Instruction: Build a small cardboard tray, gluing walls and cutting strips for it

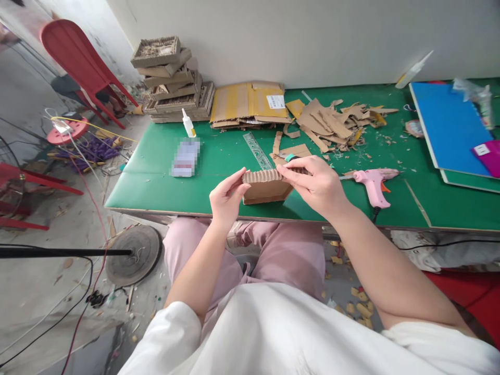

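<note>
Both hands hold a small brown cardboard piece (pixel 265 188) with a corrugated strip along its top edge, just above the near edge of the green table (pixel 156 177). My left hand (pixel 225 197) pinches its left end with thumb and fingers. My right hand (pixel 314 183) grips the right end, fingers closed over the corrugated strip. A pink glue gun (pixel 374 181) lies on the table just right of my right hand.
A white glue bottle (pixel 188 123) and a clear ruler (pixel 257 151) lie behind the hands. Flattened boxes (pixel 248 104), cardboard scraps (pixel 336 122) and stacked cardboard trays (pixel 172 78) fill the back. Blue board (pixel 449 125) lies at the right. Red chair (pixel 82 62) and cables stand left.
</note>
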The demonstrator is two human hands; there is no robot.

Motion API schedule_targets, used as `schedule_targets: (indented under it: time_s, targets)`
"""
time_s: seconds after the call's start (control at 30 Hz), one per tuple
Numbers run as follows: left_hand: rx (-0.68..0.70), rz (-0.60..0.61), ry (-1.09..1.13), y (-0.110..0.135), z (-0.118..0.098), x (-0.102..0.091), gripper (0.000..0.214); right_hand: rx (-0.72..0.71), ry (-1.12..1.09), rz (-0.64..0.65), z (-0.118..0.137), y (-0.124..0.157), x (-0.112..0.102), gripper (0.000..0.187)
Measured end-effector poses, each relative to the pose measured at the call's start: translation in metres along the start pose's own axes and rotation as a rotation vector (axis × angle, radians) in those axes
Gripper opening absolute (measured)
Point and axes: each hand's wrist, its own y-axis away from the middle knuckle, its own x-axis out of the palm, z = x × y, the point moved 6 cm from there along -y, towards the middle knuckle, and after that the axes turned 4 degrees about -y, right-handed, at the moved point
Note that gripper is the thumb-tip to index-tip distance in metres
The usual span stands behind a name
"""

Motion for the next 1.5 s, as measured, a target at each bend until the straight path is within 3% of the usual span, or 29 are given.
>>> schedule_targets:
  time_s: [0.2, 0.33, 0.53, 0.73, 0.93, 1.23, 1.5]
  targets:
    - [0.031, -0.03, 0.009, -0.002, -0.001, -0.001, 0.033, 0.07, -0.142, -0.088, -0.012, 0.008, -0.016, 0.035]
    - [0.038, -0.047, 0.037, -0.002, -0.002, -0.002, 0.029, 0.141, -0.149, -0.13, -0.019, 0.011, -0.022, 0.027]
    - [0.014, -0.081, 0.059, -0.002, 0.0, -0.003, 0.029, 0.083, -0.121, -0.194, -0.013, 0.01, -0.022, 0.018]
    - [0.0, -0.091, 0.047, -0.001, 0.0, -0.003, 0.032, 0.122, -0.096, -0.152, -0.013, 0.01, -0.017, 0.017]
    - [0.019, -0.056, 0.066, -0.001, -0.001, -0.001, 0.028, 0.109, -0.122, -0.2, -0.013, 0.018, -0.018, 0.018]
    - [0.013, -0.044, 0.011, -0.004, 0.0, 0.0, 0.033, 0.217, -0.178, -0.231, -0.019, 0.022, -0.015, 0.013]
    - [0.007, -0.054, -0.023, -0.005, 0.001, -0.001, 0.036, 0.127, -0.178, -0.258, -0.017, 0.02, -0.016, 0.015]
